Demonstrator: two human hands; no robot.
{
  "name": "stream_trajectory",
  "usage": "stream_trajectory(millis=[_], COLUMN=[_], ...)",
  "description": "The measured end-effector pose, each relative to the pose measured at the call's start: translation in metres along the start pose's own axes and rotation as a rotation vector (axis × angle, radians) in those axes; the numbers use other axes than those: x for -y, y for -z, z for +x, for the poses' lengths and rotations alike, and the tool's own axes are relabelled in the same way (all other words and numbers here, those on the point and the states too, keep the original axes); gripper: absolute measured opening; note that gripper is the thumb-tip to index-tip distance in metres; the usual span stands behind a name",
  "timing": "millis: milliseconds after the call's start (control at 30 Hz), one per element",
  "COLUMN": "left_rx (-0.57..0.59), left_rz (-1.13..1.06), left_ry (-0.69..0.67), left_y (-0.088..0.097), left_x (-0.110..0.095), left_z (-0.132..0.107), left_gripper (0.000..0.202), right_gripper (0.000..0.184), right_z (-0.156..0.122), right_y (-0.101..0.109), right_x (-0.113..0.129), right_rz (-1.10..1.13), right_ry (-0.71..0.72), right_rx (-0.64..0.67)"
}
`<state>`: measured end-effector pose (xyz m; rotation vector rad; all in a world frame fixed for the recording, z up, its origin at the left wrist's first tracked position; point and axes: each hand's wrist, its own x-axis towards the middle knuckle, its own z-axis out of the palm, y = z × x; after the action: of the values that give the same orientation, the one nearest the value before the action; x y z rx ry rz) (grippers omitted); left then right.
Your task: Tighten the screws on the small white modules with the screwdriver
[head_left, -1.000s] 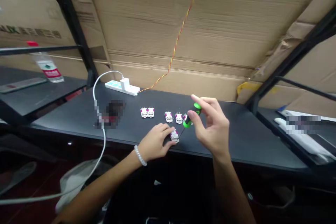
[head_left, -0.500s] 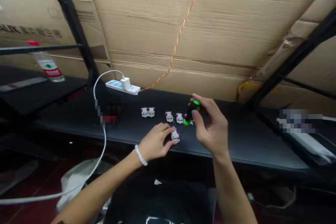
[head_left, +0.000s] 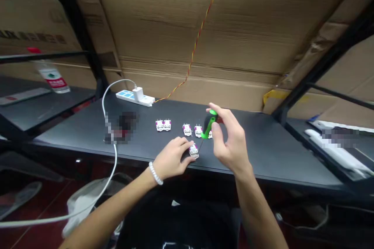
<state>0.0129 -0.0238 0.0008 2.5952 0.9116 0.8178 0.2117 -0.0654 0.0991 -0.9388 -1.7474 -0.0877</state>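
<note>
My left hand (head_left: 172, 160) rests on the black table (head_left: 263, 151) near its front edge and pinches a small white and purple part (head_left: 193, 150). My right hand (head_left: 229, 138) is closed on a screwdriver with a green and black handle (head_left: 209, 123), held steeply with its thin shaft pointing down at that part. Behind them stands a row of like white and purple parts: a pair (head_left: 163, 125) at the left, then two more (head_left: 192, 130) beside the screwdriver handle.
A white power strip (head_left: 134, 97) with a charger and white cable (head_left: 105, 105) lies at the back left. A blurred dark object (head_left: 121, 124) sits left of the parts. Cardboard walls the back, with a red-yellow wire (head_left: 198, 39) hanging. Black frame bars stand at both sides.
My right hand has shifted slightly left and turned the screwdriver more upright, fingers re-gripping the handle. My left hand stays on the part.
</note>
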Motion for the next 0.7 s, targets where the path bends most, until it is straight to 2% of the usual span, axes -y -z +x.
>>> stream_trajectory(millis=[100, 167, 333, 500, 567, 700], left_rx=[0.013, 0.018, 0.006, 0.017, 0.018, 0.006], left_rz=[-0.006, -0.008, -0.006, -0.009, -0.006, -0.007], left_ry=[0.000, 0.002, 0.002, 0.003, 0.003, -0.001], left_y=[0.0011, 0.0014, 0.0002, 0.0007, 0.0010, 0.0007], left_x=[-0.0008, -0.0011, -0.0003, -0.0010, -0.0011, -0.0006], left_z=[0.0003, 0.0004, 0.0000, 0.0003, 0.0003, -0.0001], left_gripper=[0.037, 0.035, 0.038, 0.035, 0.035, 0.038], right_gripper=[0.032, 0.031, 0.050, 0.030, 0.034, 0.052], right_z=[-0.0004, -0.0014, -0.0036, -0.0024, -0.0021, -0.0016], right_y=[-0.0023, -0.0025, -0.0003, -0.0034, -0.0039, -0.0025], right_x=[0.0006, 0.0003, 0.0007, 0.0034, 0.0024, -0.0006], right_rz=[-0.060, -0.066, 0.021, -0.134, -0.137, -0.013], right_ry=[-0.007, -0.015, 0.001, 0.010, -0.010, 0.012], right_rx=[-0.113, -0.139, -0.009, -0.169, -0.165, -0.053])
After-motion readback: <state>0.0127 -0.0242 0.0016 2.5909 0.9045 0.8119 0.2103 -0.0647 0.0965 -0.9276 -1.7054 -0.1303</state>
